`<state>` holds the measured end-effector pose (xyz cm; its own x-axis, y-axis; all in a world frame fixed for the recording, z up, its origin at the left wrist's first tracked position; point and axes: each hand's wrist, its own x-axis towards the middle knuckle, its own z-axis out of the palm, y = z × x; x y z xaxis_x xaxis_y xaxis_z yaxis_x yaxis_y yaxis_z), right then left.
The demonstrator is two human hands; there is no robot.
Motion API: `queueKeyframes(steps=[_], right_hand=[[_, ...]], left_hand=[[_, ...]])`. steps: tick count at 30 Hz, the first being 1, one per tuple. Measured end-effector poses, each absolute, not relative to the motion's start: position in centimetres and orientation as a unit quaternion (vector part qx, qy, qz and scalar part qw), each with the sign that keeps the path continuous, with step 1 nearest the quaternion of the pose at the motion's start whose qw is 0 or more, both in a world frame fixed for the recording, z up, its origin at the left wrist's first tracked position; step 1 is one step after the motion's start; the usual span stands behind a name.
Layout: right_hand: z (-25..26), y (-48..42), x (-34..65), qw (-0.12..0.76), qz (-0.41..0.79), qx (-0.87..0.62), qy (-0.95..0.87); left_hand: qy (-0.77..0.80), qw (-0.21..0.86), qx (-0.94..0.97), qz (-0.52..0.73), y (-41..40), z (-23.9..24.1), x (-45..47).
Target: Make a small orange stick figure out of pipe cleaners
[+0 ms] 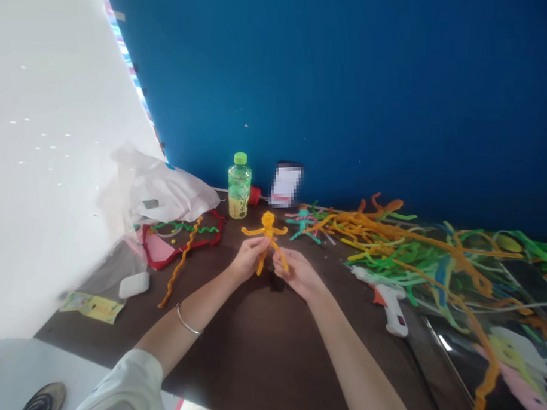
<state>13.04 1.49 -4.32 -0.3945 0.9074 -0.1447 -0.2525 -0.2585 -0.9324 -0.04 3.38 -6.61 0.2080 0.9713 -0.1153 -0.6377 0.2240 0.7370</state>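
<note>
Between my hands stands an orange pipe-cleaner figure (pixel 268 222) with a round head, two outstretched arms and two legs, held upright above the dark table. The fingers of my left hand (pixel 252 258) pinch its body near the waist. My right hand (pixel 298 273) is closed on the leg on the right side. Behind the figure, a little to the right, lies a teal pipe-cleaner figure (pixel 305 225) with a pink-striped strand. To the left of my hands a twisted orange pipe cleaner (pixel 181 268) lies by itself on the table.
A large heap of orange and green pipe cleaners (pixel 391 243) covers the right side. A white glue gun (pixel 395 311) lies before it, its cord running forward. A bottle (pixel 240 188) and a phone (pixel 287 183) stand near the blue wall. At left are a white case (pixel 134 285) and a plastic bag (pixel 174 187).
</note>
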Motion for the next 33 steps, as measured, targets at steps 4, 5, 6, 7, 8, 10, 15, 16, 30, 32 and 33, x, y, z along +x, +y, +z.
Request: queueKeyframes(steps=[4,5,6,7,8,10,15,16,30,32,33], right_hand=[[-4.6,1.1,12.3,0.433,0.749,-0.304,-0.399],[-4.9,1.1,12.0,0.451,0.72,-0.327,-0.414],[-5.3,1.1,11.9,0.473,0.675,-0.358,-0.438],[-5.7,1.2,11.7,0.494,0.617,-0.39,-0.472],[-6.0,1.2,11.7,0.506,0.549,-0.419,-0.517],[-6.7,1.3,11.9,0.509,0.383,-0.45,-0.625],[-7.1,1.0,13.1,0.427,0.002,-0.409,-0.806],[-7.1,0.9,13.4,0.408,-0.045,-0.404,-0.817],[-6.1,0.4,11.4,0.559,0.172,-0.498,-0.64],[-6.0,0.5,10.9,0.585,0.314,-0.52,-0.538],[-6.0,0.6,10.8,0.596,0.384,-0.514,-0.483]], left_hand=[[0.278,0.751,0.245,0.546,3.3,-6.3,-0.1],[0.283,0.749,0.238,0.549,3.3,-6.3,-0.1],[0.291,0.746,0.234,0.552,3.4,-6.3,-0.2],[0.298,0.741,0.229,0.557,3.4,-6.4,-0.2],[0.304,0.736,0.226,0.562,3.5,-6.5,-0.2],[0.307,0.728,0.218,0.573,3.6,-6.6,-0.2],[0.289,0.737,0.2,0.578,3.8,-6.8,-0.2],[0.288,0.739,0.197,0.576,3.8,-6.8,-0.2],[0.308,0.714,0.216,0.59,3.4,-6.4,0.2],[0.313,0.702,0.229,0.597,3.4,-6.4,0.4],[0.316,0.696,0.237,0.599,3.4,-6.4,0.4]])
